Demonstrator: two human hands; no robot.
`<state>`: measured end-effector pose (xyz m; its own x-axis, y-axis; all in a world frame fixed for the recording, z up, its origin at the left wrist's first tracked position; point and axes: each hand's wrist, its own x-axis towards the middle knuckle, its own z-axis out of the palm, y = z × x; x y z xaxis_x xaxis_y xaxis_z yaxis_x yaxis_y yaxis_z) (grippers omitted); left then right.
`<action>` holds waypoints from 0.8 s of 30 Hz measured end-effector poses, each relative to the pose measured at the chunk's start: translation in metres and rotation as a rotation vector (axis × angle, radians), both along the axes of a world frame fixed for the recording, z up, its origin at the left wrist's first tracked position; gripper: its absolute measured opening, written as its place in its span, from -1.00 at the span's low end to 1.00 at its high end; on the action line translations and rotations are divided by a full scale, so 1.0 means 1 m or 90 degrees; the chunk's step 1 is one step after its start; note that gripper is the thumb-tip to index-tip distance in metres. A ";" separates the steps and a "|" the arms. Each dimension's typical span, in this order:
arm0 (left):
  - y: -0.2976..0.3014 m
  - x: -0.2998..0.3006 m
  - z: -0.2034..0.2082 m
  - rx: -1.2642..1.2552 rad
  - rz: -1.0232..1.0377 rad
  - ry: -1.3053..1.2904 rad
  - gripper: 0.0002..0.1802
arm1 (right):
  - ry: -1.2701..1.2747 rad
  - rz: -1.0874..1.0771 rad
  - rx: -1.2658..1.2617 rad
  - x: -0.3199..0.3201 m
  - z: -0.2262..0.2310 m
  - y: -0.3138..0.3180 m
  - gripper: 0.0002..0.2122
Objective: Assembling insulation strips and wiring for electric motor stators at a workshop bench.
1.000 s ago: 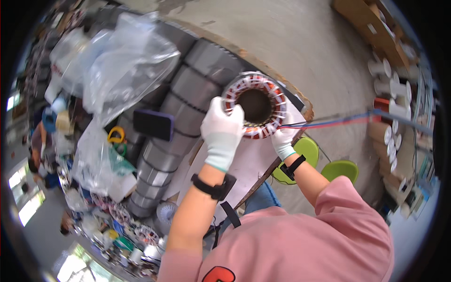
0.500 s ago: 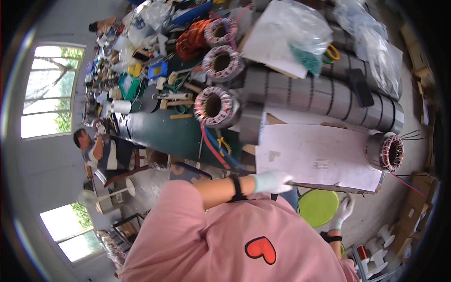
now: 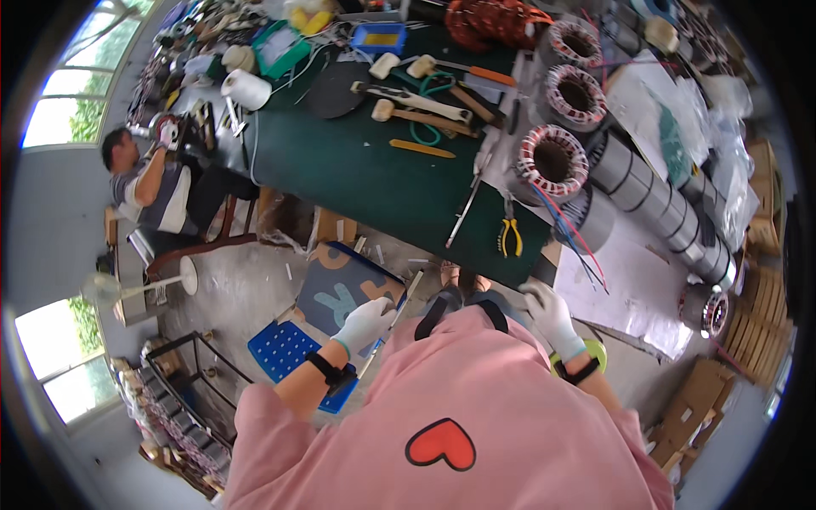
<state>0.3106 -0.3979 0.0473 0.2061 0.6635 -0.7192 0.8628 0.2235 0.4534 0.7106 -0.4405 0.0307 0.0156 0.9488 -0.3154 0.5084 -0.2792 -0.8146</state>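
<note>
My left hand (image 3: 365, 325), in a white glove, hangs over a dark blue stool seat (image 3: 340, 285) with pale printed shapes. Its fingers are loosely stretched. A narrow pale strip (image 3: 411, 291) runs past its fingertips; whether they touch it I cannot tell. My right hand (image 3: 548, 313), gloved too, is near the front edge of the dark green table (image 3: 365, 191), fingers apart and nothing seen in them. Closest to it on the table lie yellow-handled pliers (image 3: 510, 236). Behind these stands a wound motor stator (image 3: 552, 161) with red and blue leads (image 3: 571, 223).
Mallets (image 3: 422, 116), a yellow stick (image 3: 422, 149) and a dark disc (image 3: 340, 89) lie on the table. Long grey stator cores (image 3: 654, 195) fill the right. Under my left arm is a blue perforated panel (image 3: 285, 350). A co-worker (image 3: 153, 183) sits far left.
My view has swung left, showing more of the green table and floor. My left hand has moved left, away from the white-covered bench; my right hand is now by the green table's edge.
</note>
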 end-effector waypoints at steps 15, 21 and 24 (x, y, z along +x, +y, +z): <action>0.172 -0.159 -0.044 0.126 0.088 -0.073 -0.63 | -0.266 -0.014 0.181 -0.127 -0.092 0.193 -0.85; 0.397 -0.170 -0.058 0.218 0.091 -0.184 -0.72 | -0.322 -0.031 0.221 -0.208 -0.062 0.335 -0.64; 0.487 -0.178 -0.090 0.410 0.007 -0.163 -0.63 | -0.367 0.056 0.217 -0.251 -0.058 0.433 -0.37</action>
